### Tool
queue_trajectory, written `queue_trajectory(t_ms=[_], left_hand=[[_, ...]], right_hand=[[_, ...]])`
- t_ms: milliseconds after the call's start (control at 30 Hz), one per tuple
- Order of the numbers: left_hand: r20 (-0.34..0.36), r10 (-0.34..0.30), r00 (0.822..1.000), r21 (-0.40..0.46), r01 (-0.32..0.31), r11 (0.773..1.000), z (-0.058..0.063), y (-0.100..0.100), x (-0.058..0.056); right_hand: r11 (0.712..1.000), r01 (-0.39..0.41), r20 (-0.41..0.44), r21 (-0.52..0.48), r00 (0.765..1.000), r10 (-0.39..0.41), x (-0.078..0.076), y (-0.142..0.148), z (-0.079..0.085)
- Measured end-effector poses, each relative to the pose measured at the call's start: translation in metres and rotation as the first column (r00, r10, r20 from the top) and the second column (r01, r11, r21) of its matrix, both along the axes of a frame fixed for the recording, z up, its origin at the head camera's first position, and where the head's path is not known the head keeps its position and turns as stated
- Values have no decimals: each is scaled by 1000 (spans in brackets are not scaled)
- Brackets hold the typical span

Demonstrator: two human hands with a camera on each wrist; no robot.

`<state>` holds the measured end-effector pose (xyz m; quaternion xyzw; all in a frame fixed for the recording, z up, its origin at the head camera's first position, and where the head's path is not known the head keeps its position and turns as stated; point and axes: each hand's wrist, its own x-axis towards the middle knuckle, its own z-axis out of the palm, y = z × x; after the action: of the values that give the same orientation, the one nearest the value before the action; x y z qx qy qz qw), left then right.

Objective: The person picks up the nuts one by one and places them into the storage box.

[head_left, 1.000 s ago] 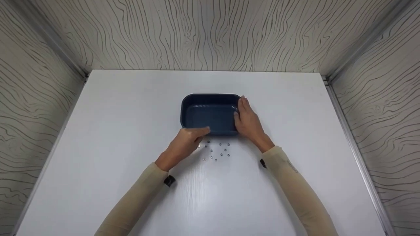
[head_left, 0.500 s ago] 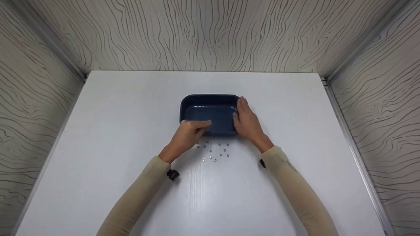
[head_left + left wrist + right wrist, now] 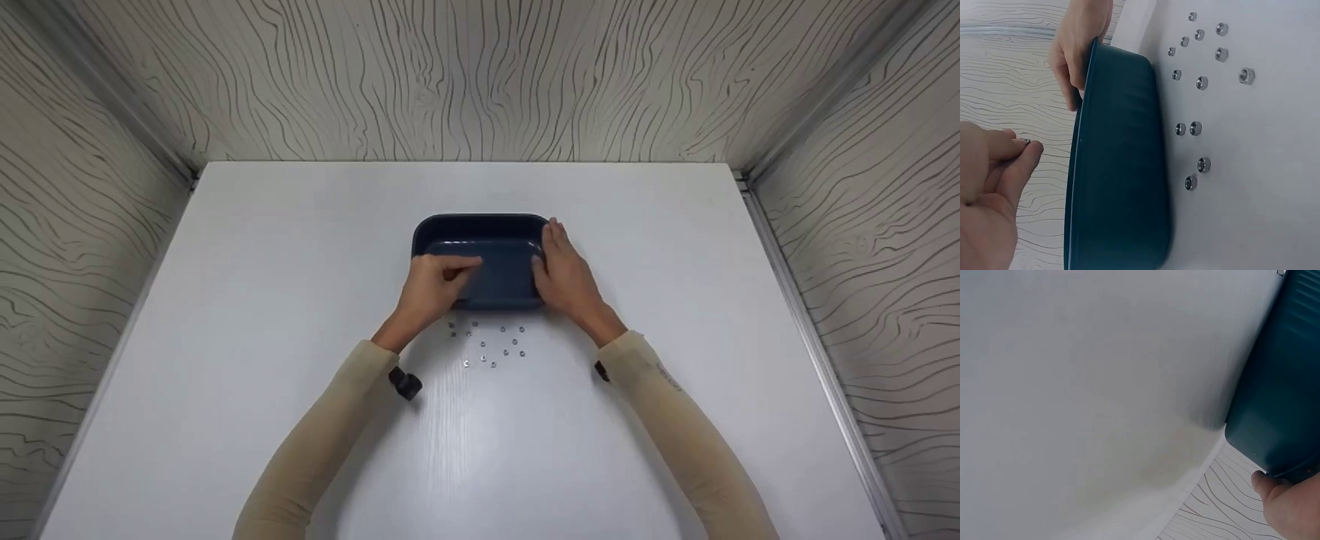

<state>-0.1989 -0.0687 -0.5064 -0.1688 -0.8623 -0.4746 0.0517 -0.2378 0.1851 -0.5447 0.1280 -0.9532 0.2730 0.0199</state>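
Observation:
A dark blue rectangular bin [image 3: 508, 276] stands on the white table, its long side toward me. Over its left part hovers my left hand [image 3: 433, 286], above the rim, thumb and index finger pinching a small metal nut [image 3: 1027, 141] that shows only as a sliver in the left wrist view. My right hand [image 3: 568, 279] holds the bin's right end, thumb inside the rim and fingers along the outer wall. Several shiny hex nuts [image 3: 1246, 76] lie scattered on the table just in front of the bin. The visible bin floor shows no nuts; my left hand hides part of it.
The white tabletop [image 3: 315, 225] runs back to a wood-grain patterned wall [image 3: 465, 82]. Similar panels rise on the left and right, with metal rails [image 3: 817, 322] at the table's sides. A black wrist camera [image 3: 406, 383] hangs beneath the left sleeve.
My left hand has moved forward from the bin's front rim to above its inside, the nut pinched in its fingers. My right hand stays on the bin's right end.

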Motion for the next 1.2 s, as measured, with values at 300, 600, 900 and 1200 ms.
queue_trajectory(t_ms=[300,600,900,1200], left_hand=[[144,73,987,160,-96,982,-3,4,-15],[348,84,934,272,-186,944,-5,6,-27],[541,27,841,454,-319,832,-8,12,-38],[604,23,796,496,-399,771,-15,15,-41]], right_hand=[[1000,-5,6,0,1000,5,0,0,2],[1000,-2,10,-4,1000,2,1,1,1],[1000,1,28,-8,1000,-1,-1,2,-1],[1000,7,0,-11,1000,-7,0,1,-2]])
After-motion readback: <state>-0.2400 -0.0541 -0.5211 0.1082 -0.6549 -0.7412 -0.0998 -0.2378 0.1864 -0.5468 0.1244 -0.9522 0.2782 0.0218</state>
